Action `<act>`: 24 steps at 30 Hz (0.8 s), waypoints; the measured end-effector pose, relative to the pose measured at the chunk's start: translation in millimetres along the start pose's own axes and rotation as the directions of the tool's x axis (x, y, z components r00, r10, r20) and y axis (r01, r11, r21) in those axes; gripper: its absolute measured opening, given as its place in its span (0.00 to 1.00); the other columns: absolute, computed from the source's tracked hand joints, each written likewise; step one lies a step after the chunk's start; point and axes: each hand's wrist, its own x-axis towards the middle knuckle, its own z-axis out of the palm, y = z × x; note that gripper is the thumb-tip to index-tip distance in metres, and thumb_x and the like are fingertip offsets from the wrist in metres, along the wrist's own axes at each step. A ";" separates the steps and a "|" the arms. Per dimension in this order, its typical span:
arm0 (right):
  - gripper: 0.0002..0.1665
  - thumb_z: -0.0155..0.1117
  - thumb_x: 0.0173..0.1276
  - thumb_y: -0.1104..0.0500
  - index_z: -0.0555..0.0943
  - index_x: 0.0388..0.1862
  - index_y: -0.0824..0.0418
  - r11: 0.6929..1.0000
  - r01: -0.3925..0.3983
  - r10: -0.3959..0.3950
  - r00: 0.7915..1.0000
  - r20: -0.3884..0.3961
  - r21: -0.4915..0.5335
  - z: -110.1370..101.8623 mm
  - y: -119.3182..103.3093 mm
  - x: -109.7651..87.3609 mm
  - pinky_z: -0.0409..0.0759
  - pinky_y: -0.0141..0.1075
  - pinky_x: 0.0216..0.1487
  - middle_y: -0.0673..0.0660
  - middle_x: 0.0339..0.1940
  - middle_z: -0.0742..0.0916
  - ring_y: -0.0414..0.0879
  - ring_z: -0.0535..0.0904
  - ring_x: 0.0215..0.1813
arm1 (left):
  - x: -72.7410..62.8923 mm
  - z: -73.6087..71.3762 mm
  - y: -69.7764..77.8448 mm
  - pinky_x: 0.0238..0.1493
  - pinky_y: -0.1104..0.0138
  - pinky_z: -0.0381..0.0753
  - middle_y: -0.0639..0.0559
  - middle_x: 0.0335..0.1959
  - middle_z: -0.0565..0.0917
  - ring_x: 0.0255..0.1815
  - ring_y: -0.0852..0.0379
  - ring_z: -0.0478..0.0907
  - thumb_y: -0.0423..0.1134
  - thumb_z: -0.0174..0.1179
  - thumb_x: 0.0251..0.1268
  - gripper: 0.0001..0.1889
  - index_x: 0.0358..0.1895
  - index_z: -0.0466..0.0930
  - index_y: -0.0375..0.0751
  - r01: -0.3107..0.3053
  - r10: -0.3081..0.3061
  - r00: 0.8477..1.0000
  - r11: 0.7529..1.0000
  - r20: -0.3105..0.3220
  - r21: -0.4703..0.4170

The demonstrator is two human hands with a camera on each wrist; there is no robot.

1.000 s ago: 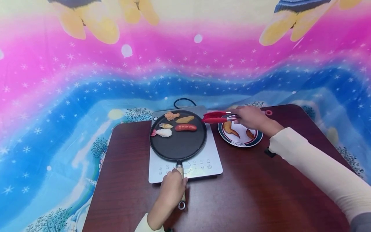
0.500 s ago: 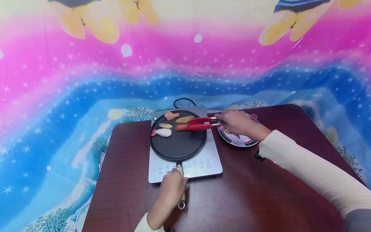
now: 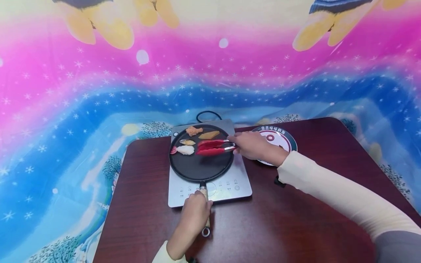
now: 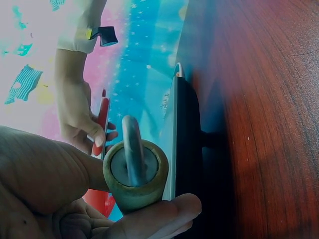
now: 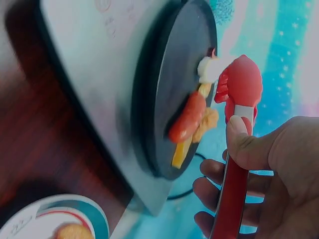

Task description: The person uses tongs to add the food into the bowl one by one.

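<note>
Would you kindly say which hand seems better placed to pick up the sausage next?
Probably the right hand: it holds the red tongs above the pan, near the sausage, while the left hand grips the pan handle.

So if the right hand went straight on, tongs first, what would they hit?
Likely the white shrimp-like piece, just past the tips of the red tongs in the head view. They look raised above the pan, so they may pass over it.
</note>
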 end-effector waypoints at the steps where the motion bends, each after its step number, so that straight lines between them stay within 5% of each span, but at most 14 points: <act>1: 0.31 0.70 0.71 0.51 0.76 0.72 0.54 1.000 0.000 0.000 1.000 0.003 -0.007 0.5 -2.7 1.0 0.83 0.57 0.52 0.59 0.58 0.87 0.59 0.86 0.55 | 0.3 -0.3 0.0 0.26 0.55 0.81 0.42 0.23 0.80 0.25 0.43 0.83 0.36 0.73 0.59 0.13 0.30 0.78 0.32 -0.003 0.003 1.000 1.000 -0.001 0.000; 24: 0.31 0.67 0.73 0.46 0.76 0.71 0.54 0.998 0.029 -0.026 0.998 0.050 -0.063 23.6 -50.9 24.0 0.83 0.51 0.53 0.59 0.59 0.87 0.55 0.86 0.55 | -0.7 -0.8 -0.5 0.26 0.55 0.81 0.42 0.22 0.81 0.24 0.43 0.83 0.36 0.74 0.58 0.14 0.30 0.79 0.31 -0.004 0.004 1.000 1.000 -0.017 0.005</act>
